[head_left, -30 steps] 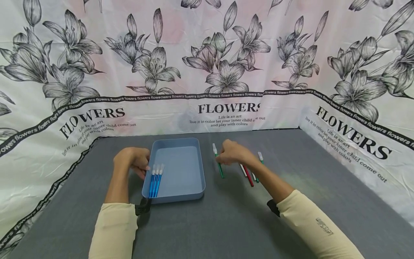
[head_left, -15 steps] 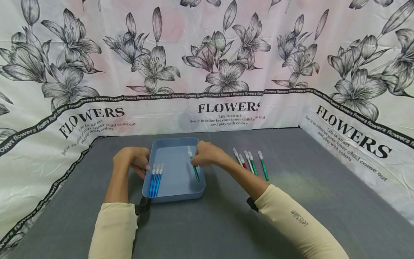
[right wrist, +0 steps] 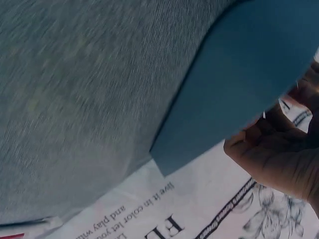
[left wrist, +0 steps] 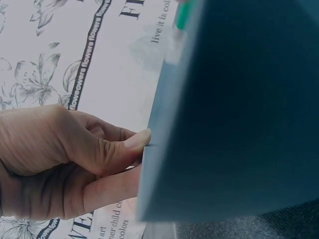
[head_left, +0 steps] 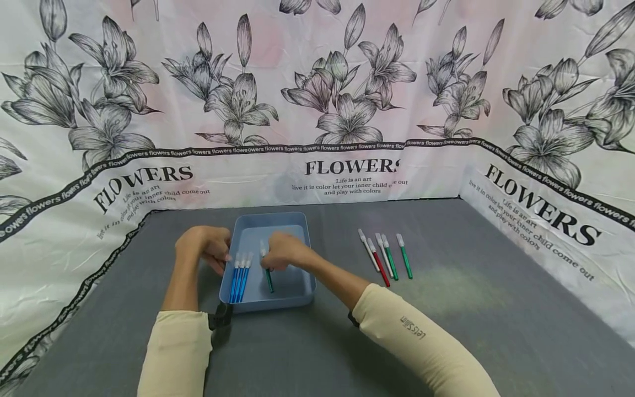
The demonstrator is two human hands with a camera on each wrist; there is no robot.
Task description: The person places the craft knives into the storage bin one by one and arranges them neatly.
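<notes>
My left hand [head_left: 204, 246] grips the left wall of a blue plastic tray [head_left: 292, 284]. In the left wrist view, thumb and fingers pinch the tray's rim. Over the inside of the tray, my right hand [head_left: 286, 251] pinches a green felt-tip pen [head_left: 269, 282] with a clear cap pointing away from me. Several blue felt-tip pens [head_left: 240, 282] lie side by side along the tray's left wall, left of the green one. Whether the green pen touches the tray floor I cannot tell. In the right wrist view, the tray's side wall hides the fingertips and the pen.
On the grey tabletop [head_left: 307, 353], right of the tray, lie several more pens: white ones, a red pen [head_left: 381, 267] and green ones, including a separate green pen [head_left: 404, 257]. A flower-printed cloth [head_left: 347, 110] hangs behind the table and along its sides.
My right hand has carried the green pen leftward from the tabletop, across the tray's right wall, to near the blue pens. My left hand has stayed on the tray's left wall.
</notes>
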